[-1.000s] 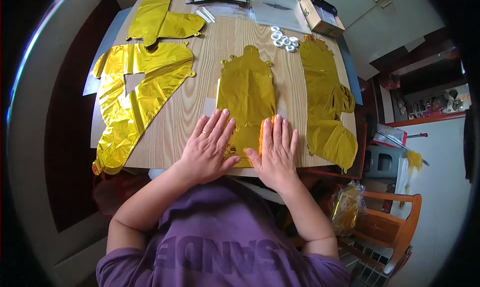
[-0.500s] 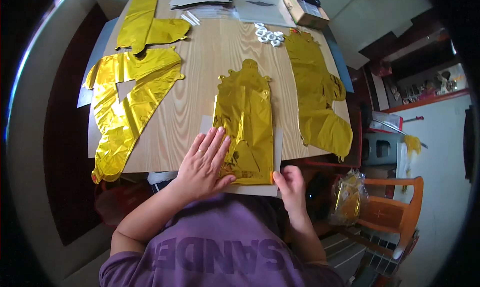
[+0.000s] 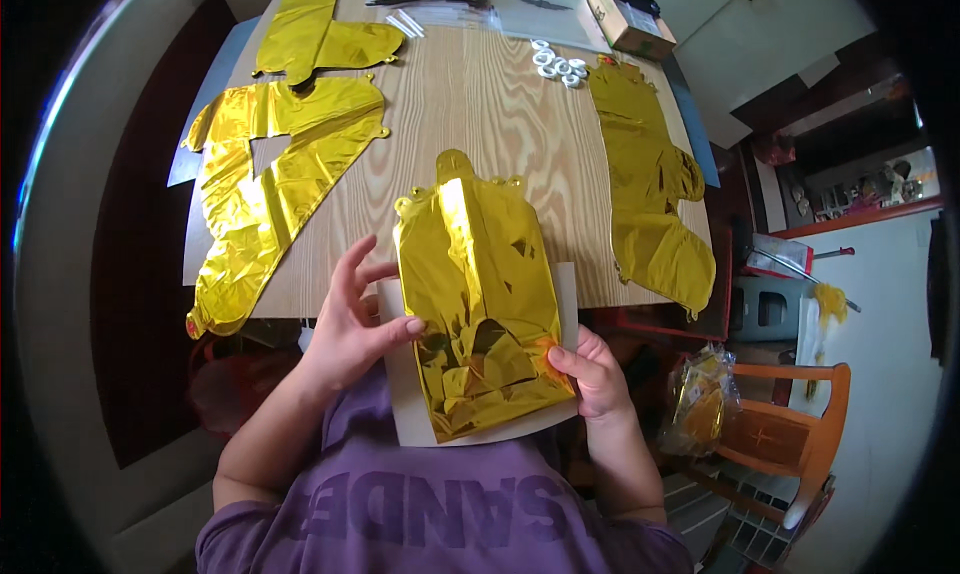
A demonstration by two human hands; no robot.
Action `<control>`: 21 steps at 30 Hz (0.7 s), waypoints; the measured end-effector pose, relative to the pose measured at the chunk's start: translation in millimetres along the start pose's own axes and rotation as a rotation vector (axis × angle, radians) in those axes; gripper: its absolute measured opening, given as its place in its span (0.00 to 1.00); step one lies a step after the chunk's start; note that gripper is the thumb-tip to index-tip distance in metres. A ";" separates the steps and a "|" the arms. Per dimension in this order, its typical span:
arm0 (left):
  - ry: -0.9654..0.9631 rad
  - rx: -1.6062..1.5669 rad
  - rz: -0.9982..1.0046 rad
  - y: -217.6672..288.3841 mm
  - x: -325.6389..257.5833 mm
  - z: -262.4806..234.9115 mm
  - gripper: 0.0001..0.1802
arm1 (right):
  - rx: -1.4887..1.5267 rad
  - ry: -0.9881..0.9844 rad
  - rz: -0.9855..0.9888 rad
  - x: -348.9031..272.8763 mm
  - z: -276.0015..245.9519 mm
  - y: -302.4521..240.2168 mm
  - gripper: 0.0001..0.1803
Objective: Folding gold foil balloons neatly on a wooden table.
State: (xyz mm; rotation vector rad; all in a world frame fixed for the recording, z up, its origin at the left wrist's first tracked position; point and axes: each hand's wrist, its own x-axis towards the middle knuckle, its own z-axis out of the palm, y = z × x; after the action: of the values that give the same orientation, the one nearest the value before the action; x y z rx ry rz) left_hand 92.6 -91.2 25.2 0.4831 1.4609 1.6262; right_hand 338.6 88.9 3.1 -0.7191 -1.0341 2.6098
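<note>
Held foil moved nearer; white rings beyond.

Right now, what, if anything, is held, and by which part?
Gold foil on a pale card: the right hand grips both by the lower right edge; the left hand has its thumb on the foil's left edge.

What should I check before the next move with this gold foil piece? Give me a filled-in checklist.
1. Right hand holding the gold foil piece: ok, thumb pressed on its right edge.
2. Left hand closed: not ok, fingers spread, thumb on the foil's left edge.
3. Foil smooth: not ok, lower part crumpled.
4. Foil within the pale card: not ok, its top reaches past it.
5. Card also in the right hand's grip: cannot tell, partly hidden.
6. Foil pieces at left and right apart from it: ok.
</note>
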 end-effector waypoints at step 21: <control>-0.215 0.050 0.064 2.1 11.1 3.7 0.49 | -0.180 0.083 -0.046 17.4 1.9 -8.8 0.12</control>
State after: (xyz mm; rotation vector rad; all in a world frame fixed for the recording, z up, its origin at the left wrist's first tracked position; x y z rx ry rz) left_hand 88.8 -80.0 25.1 0.7169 1.3392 1.5386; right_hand 323.2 101.0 4.2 -0.8257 -1.2558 2.4479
